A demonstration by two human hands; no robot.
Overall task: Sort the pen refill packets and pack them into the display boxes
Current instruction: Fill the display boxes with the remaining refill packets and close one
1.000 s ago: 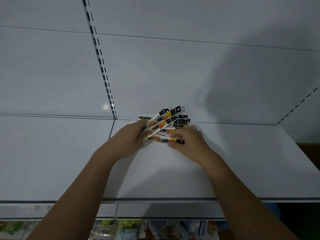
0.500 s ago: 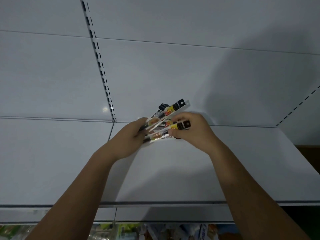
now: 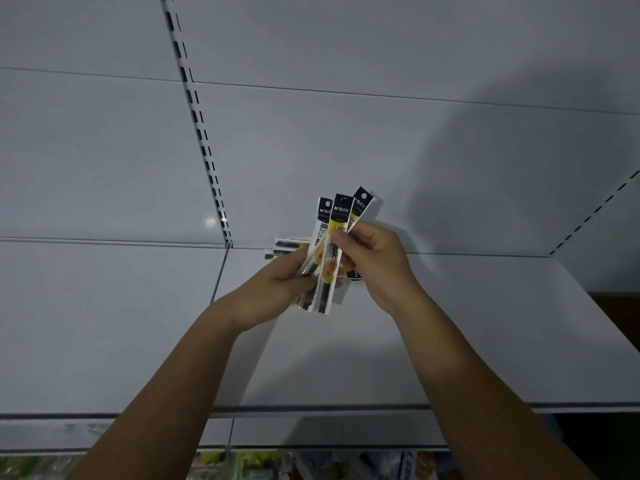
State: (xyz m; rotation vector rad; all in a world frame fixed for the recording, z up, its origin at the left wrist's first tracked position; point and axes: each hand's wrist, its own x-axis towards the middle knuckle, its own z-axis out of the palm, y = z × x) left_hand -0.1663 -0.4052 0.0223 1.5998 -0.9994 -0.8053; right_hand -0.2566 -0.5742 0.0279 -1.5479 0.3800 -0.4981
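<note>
A bunch [image 3: 341,213] of refill packets is held upright over the shelf [image 3: 398,348], black headers at 12 o'clock, apparently so that the labels can be read and compared. Its lower end is gripped by the left hand [image 3: 273,289], fingers curled round it from 9 o'clock. The middle is pinched between thumb and fingers of the right hand [image 3: 375,261] from 3 o'clock, probably to square the bunch or draw 1 packet out. 3 headers are fanned apart at the top. Loose packets [image 3: 287,244] are left lying on the shelf at 11 o'clock of the left hand, near the back wall. No display box is seen; packing is judged not yet begun.
</note>
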